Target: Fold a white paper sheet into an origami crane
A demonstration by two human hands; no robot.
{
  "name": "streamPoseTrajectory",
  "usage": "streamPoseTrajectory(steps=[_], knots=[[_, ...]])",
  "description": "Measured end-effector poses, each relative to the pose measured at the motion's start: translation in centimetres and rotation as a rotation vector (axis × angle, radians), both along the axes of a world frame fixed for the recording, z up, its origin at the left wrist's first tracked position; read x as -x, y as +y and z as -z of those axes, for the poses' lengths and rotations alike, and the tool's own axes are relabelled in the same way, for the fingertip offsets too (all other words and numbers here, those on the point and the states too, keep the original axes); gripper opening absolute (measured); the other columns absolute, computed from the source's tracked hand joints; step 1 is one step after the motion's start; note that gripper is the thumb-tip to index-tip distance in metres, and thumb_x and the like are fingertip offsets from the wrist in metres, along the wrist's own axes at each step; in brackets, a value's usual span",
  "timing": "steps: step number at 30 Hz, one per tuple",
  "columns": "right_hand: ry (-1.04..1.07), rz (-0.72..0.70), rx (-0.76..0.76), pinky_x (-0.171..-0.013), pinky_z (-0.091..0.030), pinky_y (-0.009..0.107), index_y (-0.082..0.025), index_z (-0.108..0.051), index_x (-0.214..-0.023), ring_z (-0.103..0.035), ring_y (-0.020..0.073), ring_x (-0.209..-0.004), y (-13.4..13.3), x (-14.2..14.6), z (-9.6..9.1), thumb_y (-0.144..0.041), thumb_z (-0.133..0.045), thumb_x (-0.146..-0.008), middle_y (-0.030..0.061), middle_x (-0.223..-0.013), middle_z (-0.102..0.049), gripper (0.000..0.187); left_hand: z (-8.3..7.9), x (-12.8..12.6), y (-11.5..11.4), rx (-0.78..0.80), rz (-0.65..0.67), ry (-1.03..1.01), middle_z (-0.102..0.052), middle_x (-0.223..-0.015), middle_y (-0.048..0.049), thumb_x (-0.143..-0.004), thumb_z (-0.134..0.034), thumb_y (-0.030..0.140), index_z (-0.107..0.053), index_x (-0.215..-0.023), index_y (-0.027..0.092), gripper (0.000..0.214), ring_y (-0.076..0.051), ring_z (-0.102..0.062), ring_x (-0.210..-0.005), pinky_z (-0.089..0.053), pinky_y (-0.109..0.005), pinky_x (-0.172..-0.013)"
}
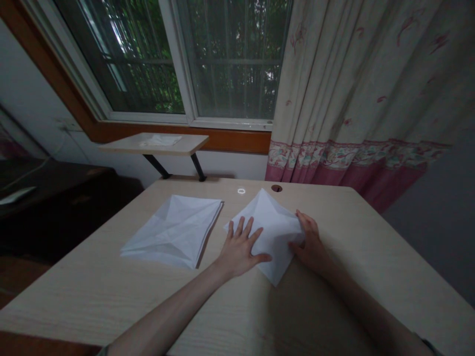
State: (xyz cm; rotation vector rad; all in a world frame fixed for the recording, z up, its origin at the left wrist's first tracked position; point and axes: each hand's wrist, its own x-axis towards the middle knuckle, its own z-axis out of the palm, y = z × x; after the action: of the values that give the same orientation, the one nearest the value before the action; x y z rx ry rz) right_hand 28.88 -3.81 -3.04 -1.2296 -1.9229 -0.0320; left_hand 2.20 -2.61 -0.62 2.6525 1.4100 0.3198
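Note:
A folded white sheet of paper lies as a diamond on the pale wooden table, one corner pointing towards me. My left hand rests flat on its left part with the fingers spread. At the right corner is my right hand, thumb on the near side and fingers curled round the far side, gripping the edge. The paper's right tip is hidden by that hand. Left of my hands sits a stack of creased white sheets, untouched.
A small raised shelf on black legs stands at the table's back left, with a crumpled white piece on it. A round cable hole is near the back edge. Behind hang floral curtains beside a window.

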Motion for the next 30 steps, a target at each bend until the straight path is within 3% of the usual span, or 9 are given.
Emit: streamPoseTrajectory(steps=[9,14,17,23,30], knots=[[-0.001,-0.005,-0.096,-0.102,-0.048,0.057,-0.029,-0.023,-0.156,-0.048,0.0340,-0.125,-1.1,1.0,-1.2,-0.040,-0.047,-0.100,0.0150,-0.135,-0.046,0.062,0.7,-0.4,0.1,-0.087,-0.113,-0.024,-0.034,-0.159,-0.0195,-0.075,-0.053,0.087,-0.044,-0.150,0.022,0.099,-0.044,-0.028,-0.147,-0.013,-0.074,-0.114],[-0.002,-0.037,-0.091,-0.101,-0.051,0.051,-0.030,-0.025,-0.155,-0.050,0.0306,-0.124,-2.2,1.5,-2.0,-0.032,-0.048,-0.100,0.0131,-0.133,-0.048,0.060,0.3,0.0,0.3,-0.179,-0.182,-0.195,-0.045,-0.153,-0.0149,-0.094,-0.051,0.064,-0.050,-0.143,0.021,0.065,-0.038,-0.038,-0.143,-0.025,-0.068,-0.115],[0.023,-0.073,-0.094,-0.100,-0.052,0.049,-0.031,-0.024,-0.155,-0.053,0.0289,-0.122,-2.7,1.6,-2.5,-0.029,-0.050,-0.099,0.0121,-0.132,-0.050,0.062,-0.2,0.5,0.5,-0.289,-0.183,-0.348,-0.045,-0.154,-0.0136,-0.101,-0.046,0.051,-0.048,-0.141,0.021,0.050,-0.034,-0.037,-0.144,-0.024,-0.063,-0.118],[0.148,-0.218,-0.014,-0.105,-0.046,0.054,-0.028,-0.025,-0.154,-0.053,0.0301,-0.127,-3.5,1.2,-2.7,-0.039,-0.043,-0.102,0.0117,-0.131,-0.055,0.056,-1.1,0.9,0.4,-0.407,-0.131,-0.518,-0.042,-0.154,-0.0147,-0.104,-0.040,0.037,-0.044,-0.141,0.019,0.042,-0.031,-0.032,-0.146,-0.024,-0.060,-0.119],[0.214,-0.299,0.157,-0.108,-0.044,0.051,-0.030,-0.044,-0.144,-0.053,0.0293,-0.130,-3.9,1.4,-3.4,-0.058,-0.022,-0.103,0.0103,-0.137,-0.057,0.054,-1.0,1.2,0.5,-0.489,-0.079,-0.530,-0.042,-0.154,-0.0137,-0.105,-0.035,0.030,-0.046,-0.141,0.021,0.039,-0.029,-0.031,-0.147,-0.020,-0.059,-0.120]])
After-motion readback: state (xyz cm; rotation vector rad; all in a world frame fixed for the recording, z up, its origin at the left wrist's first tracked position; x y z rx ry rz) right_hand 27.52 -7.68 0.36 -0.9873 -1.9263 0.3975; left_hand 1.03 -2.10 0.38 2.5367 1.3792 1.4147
